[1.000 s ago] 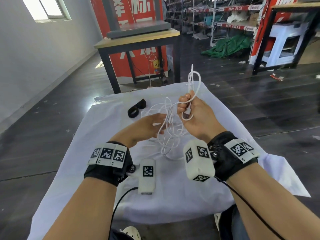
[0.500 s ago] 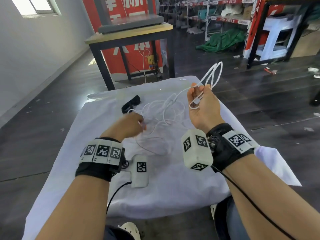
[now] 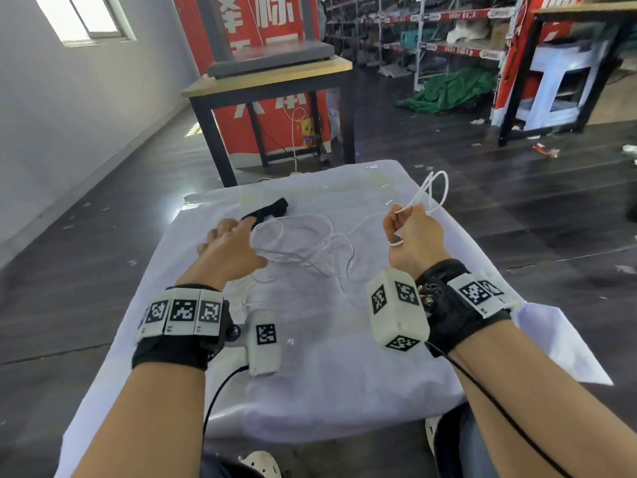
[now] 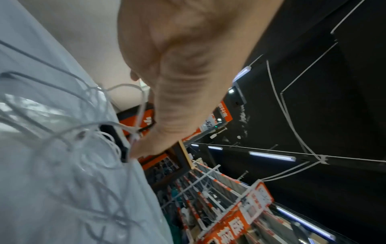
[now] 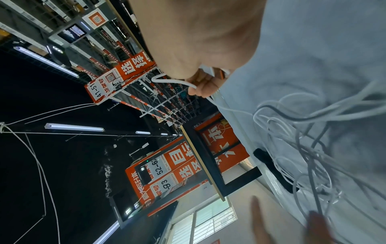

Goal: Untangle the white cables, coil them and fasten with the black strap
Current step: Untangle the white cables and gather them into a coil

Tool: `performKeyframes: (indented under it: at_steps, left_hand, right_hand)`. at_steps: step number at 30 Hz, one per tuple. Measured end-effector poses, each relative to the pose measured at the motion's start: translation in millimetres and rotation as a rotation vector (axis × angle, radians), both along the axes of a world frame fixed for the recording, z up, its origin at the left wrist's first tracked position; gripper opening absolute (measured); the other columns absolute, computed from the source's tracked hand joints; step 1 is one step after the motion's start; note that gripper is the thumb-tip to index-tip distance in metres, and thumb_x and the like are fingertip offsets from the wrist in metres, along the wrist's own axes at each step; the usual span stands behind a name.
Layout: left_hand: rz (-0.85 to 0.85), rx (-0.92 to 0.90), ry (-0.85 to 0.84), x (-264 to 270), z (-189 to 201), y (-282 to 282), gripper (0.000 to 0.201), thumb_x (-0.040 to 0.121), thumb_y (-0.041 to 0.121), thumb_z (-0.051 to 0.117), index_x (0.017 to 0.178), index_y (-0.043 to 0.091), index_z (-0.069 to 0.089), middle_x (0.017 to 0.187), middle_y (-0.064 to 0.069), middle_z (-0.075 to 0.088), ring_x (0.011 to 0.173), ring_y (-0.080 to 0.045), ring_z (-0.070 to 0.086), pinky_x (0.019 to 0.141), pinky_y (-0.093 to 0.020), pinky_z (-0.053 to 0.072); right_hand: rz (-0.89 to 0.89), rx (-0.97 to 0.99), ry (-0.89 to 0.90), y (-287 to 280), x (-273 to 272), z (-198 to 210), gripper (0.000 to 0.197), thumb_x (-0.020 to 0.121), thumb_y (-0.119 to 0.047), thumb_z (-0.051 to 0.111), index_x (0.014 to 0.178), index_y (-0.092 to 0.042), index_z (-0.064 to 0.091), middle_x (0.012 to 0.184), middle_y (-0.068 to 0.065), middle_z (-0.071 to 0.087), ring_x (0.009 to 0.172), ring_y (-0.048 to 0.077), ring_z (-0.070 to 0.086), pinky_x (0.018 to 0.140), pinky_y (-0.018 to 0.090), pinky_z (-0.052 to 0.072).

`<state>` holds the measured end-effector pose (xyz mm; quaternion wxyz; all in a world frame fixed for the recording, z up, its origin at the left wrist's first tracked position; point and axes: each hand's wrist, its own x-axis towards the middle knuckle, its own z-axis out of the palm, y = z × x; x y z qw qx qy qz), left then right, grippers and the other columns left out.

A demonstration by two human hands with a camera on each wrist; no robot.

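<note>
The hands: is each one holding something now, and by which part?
The right hand grips the white cable by a few gathered loops near one end. The left hand pinches a strand of the loose tangle on the cloth.

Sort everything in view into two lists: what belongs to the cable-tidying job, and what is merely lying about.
Belongs to the job:
white cables
black strap
left hand
right hand

Lying about:
white cloth
black-legged table
green tarp
shelving
</note>
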<state>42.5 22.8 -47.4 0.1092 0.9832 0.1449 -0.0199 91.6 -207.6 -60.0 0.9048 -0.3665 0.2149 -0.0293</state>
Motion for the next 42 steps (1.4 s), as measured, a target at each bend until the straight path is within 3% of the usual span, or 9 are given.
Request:
performKeyframes:
  at_steps: [2,5,7,10,14,19,30,34,42]
  left_hand:
    - [-0.132,-0.010,-0.152,0,14,-14,0.069,0.086,0.021,0.062,0.146,0.030,0.029,0.155,0.002,0.021,0.144,-0.022,0.015,0.113,-0.043,0.019]
    - [-0.254,-0.287,-0.399,4,24,-37,0.038,0.094,0.013,0.050,0.129,0.027,0.054,0.135,0.007,0.053,0.121,-0.013,0.052,0.097,-0.028,0.042]
    - [-0.216,-0.498,-0.351,5,19,-52,0.022,0.098,0.027,0.047,0.115,0.029,0.062,0.116,0.008,0.066,0.098,-0.009,0.065,0.086,-0.025,0.050]
    - [-0.242,-0.507,-0.182,12,-3,-61,0.035,0.096,0.039,0.051,0.123,0.020,0.060,0.121,0.002,0.064,0.108,-0.016,0.062,0.096,-0.039,0.050]
    - [-0.228,-0.664,-0.123,18,-20,-58,0.045,0.092,0.015,0.061,0.135,0.011,0.048,0.126,-0.007,0.058,0.091,-0.022,0.066,0.077,-0.031,0.056]
    - [-0.230,-0.555,-0.149,16,-18,-51,0.020,0.089,0.011,0.064,0.108,0.005,0.067,0.076,-0.005,0.065,0.058,-0.014,0.057,0.055,-0.018,0.049]
    - [-0.247,-0.397,-0.301,10,-4,-43,0.010,0.094,0.018,0.058,0.101,0.014,0.064,0.089,-0.002,0.069,0.069,-0.015,0.066,0.067,-0.029,0.058]
    - [-0.330,-0.220,-0.233,10,-6,-46,0.026,0.090,0.030,0.064,0.116,0.029,0.063,0.097,0.000,0.064,0.079,-0.017,0.060,0.082,-0.035,0.052]
    - [-0.217,-0.484,-0.450,12,-2,-51,0.011,0.091,0.029,0.063,0.091,0.018,0.065,0.071,0.000,0.066,0.055,-0.006,0.060,0.051,-0.007,0.043]
  right_hand:
    - [0.028,0.022,-0.015,2,-1,1,0.036,0.103,-0.012,0.031,0.068,-0.012,0.041,0.070,0.005,0.054,0.053,0.012,0.044,0.043,0.015,0.038]
    - [0.064,0.077,-0.035,5,-2,3,0.033,0.104,-0.016,0.032,0.074,-0.010,0.045,0.070,0.006,0.054,0.055,0.012,0.045,0.045,0.015,0.040]
    - [0.093,0.105,-0.028,6,-1,4,0.030,0.104,-0.017,0.036,0.078,-0.008,0.048,0.071,0.006,0.055,0.055,0.011,0.047,0.043,0.014,0.042]
    - [0.149,0.122,-0.029,7,-2,5,0.026,0.102,-0.015,0.041,0.079,-0.007,0.050,0.074,0.007,0.056,0.057,0.011,0.048,0.043,0.014,0.045]
    - [0.224,0.152,-0.074,9,-3,8,0.027,0.103,-0.013,0.037,0.079,-0.008,0.049,0.073,0.007,0.055,0.058,0.012,0.045,0.046,0.013,0.046]
    - [0.133,0.204,-0.069,7,-2,8,0.026,0.103,-0.017,0.039,0.082,-0.007,0.051,0.074,0.006,0.057,0.055,0.010,0.049,0.050,0.013,0.048]
    - [0.013,0.080,-0.064,8,-3,5,0.038,0.104,-0.016,0.033,0.070,-0.008,0.045,0.083,0.006,0.059,0.068,0.014,0.061,0.097,0.034,0.048]
    - [0.063,0.149,-0.108,10,-5,7,0.037,0.105,-0.017,0.033,0.073,-0.006,0.048,0.082,0.012,0.058,0.072,0.020,0.061,0.091,0.034,0.052]
    - [0.051,0.004,-0.096,11,1,3,0.037,0.104,-0.019,0.034,0.072,-0.006,0.048,0.081,0.008,0.054,0.072,0.015,0.057,0.088,0.029,0.053]
